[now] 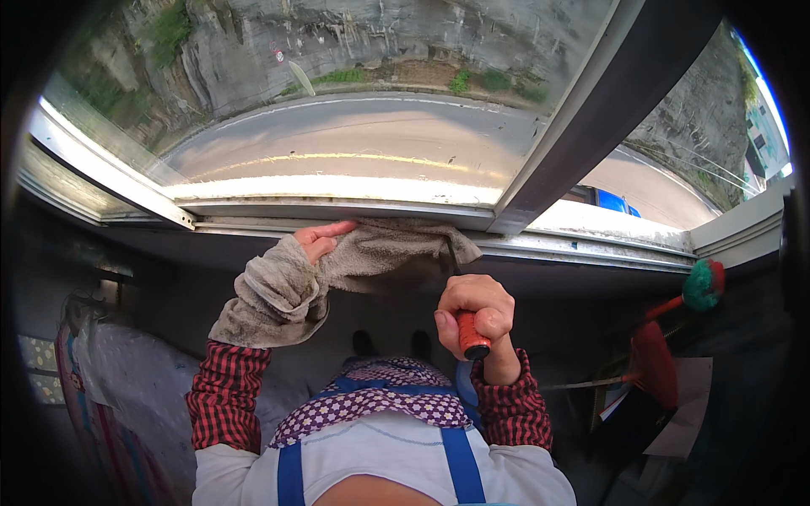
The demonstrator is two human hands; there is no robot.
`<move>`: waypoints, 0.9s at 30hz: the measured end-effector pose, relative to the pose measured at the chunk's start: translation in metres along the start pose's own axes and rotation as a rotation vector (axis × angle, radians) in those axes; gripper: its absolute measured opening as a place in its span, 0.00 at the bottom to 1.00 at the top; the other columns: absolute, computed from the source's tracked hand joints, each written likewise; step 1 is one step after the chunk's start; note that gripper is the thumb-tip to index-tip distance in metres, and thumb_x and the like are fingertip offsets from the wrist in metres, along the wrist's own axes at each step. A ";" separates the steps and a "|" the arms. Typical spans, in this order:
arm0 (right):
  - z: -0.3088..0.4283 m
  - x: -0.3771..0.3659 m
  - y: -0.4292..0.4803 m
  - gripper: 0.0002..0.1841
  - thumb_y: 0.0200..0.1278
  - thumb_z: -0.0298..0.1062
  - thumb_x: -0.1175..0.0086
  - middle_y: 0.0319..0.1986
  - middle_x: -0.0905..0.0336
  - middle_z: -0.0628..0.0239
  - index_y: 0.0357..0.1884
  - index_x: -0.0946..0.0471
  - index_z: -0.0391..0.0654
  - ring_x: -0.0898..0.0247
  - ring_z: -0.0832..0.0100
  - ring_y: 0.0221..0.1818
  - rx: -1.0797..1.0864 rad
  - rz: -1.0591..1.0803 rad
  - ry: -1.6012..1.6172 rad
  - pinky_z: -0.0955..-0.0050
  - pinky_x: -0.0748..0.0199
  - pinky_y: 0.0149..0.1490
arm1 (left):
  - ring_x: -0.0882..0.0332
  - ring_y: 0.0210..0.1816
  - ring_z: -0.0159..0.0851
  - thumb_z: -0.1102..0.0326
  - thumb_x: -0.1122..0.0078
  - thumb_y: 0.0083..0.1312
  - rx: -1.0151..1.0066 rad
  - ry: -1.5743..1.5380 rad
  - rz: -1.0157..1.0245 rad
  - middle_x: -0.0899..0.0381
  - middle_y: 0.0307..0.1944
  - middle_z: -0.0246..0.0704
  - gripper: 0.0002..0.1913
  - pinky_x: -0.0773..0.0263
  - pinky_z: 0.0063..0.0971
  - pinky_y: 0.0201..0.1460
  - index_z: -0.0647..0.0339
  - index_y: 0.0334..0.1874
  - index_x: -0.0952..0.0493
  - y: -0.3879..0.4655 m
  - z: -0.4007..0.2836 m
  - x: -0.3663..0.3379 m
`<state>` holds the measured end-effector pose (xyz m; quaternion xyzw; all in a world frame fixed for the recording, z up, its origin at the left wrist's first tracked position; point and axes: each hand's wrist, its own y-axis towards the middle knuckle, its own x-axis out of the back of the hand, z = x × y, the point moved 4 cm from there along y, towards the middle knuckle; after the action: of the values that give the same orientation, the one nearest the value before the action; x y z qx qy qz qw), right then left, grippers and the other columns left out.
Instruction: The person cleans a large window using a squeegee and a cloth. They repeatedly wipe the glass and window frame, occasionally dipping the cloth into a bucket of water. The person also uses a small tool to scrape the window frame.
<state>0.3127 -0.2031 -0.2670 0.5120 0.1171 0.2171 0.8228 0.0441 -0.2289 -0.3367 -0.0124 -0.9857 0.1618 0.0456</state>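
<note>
A grey-beige terry cloth [386,246] lies along the track of a sliding window [266,224]. My left hand [319,240] holds it at the left, with the index finger stretched along its upper edge. Part of the cloth wraps round my left wrist and forearm. In my fist, my right hand [474,310] grips a tool with a red handle and black end [473,335]. Its thin dark shaft [452,256] reaches to the right part of the cloth. The shaft's tip is hidden, so the kind of tool cannot be settled.
A thick window frame upright [569,114] rises right of the cloth. At the right stand a green-and-red brush [702,284] and a red broom-like head [655,367]. Plastic-covered bedding or fabric [139,360] lies at left. Outside are a road [354,133] and a blue vehicle [610,201].
</note>
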 end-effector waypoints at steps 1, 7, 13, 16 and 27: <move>-0.001 0.003 0.001 0.24 0.42 0.11 0.46 0.15 0.32 0.67 0.29 0.47 0.49 0.35 0.69 0.12 -0.001 -0.024 0.001 0.76 0.36 0.17 | 0.30 0.58 0.28 0.73 0.58 0.68 -0.030 -0.033 -0.001 0.26 0.59 0.34 0.24 0.38 0.20 0.63 0.69 0.67 0.33 0.001 0.003 0.000; -0.010 0.004 0.013 0.26 0.44 0.13 0.45 0.14 0.31 0.68 0.36 0.45 0.55 0.35 0.71 0.11 -0.070 -0.023 -0.051 0.76 0.35 0.17 | 0.30 0.61 0.30 0.74 0.57 0.69 -0.044 0.226 -0.121 0.27 0.62 0.38 0.24 0.37 0.21 0.64 0.69 0.68 0.35 -0.007 -0.020 -0.010; -0.042 -0.036 0.013 0.22 0.41 0.14 0.43 0.14 0.32 0.65 0.25 0.46 0.45 0.38 0.66 0.11 0.083 -0.055 0.145 0.72 0.41 0.15 | 0.30 0.57 0.30 0.71 0.56 0.70 -0.084 0.339 -0.092 0.25 0.57 0.35 0.23 0.37 0.22 0.61 0.68 0.66 0.33 0.006 -0.003 -0.003; -0.055 0.001 0.002 0.17 0.43 0.14 0.47 0.13 0.33 0.64 0.18 0.45 0.42 0.37 0.68 0.12 -0.129 -0.100 0.248 0.73 0.40 0.17 | 0.32 0.29 0.22 0.62 0.52 0.72 -0.089 0.467 -0.183 0.24 0.28 0.24 0.18 0.33 0.19 0.34 0.65 0.57 0.23 0.005 -0.030 -0.016; -0.004 0.084 -0.013 0.17 0.48 0.14 0.53 0.13 0.34 0.64 0.23 0.49 0.43 0.37 0.70 0.12 -0.270 -0.148 0.014 0.76 0.38 0.18 | 0.36 0.23 0.18 0.49 0.49 0.72 -0.021 0.033 -0.298 0.27 0.24 0.20 0.20 0.39 0.15 0.26 0.62 0.40 0.20 0.020 -0.031 -0.021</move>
<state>0.3878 -0.1646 -0.2777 0.3850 0.1297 0.1732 0.8972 0.0678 -0.2008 -0.3161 0.1307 -0.9774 0.1426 0.0852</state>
